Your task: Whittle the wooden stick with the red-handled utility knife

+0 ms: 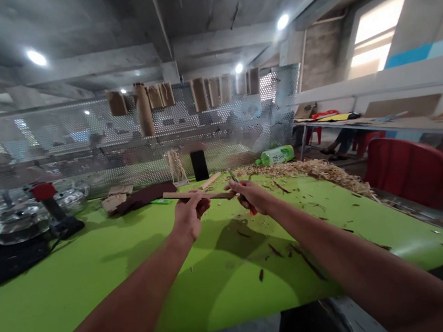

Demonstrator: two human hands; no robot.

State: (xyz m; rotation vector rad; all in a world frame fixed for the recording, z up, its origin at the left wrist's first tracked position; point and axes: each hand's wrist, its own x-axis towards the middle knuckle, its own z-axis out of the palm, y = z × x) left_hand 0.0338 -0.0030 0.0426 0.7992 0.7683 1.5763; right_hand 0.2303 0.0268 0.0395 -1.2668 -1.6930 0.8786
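Note:
My left hand (189, 216) is closed around a narrow wooden strip (173, 196), held nearly level above the green table (159, 283). The strip's far end reaches across to my right hand (256, 197). That hand is wrapped around a red-handled knife (253, 211); its slim dark tip shows above the thumb, and most of it is hidden by the fingers. Thumb and blade meet the strip's right end, though the exact contact is too small to make out. Dark wood shavings (275, 250) lie on the table below my right hand and forearm.
Pale shavings (320, 172) are heaped along the right back edge, near a green bottle (277, 155) lying on its side. A black upright block (199, 165) and a dark brown sheet (147, 196) are at the back. Metal pots (19, 222) and a red-and-black tool (48, 199) stand left. A red chair (408, 171) is at right.

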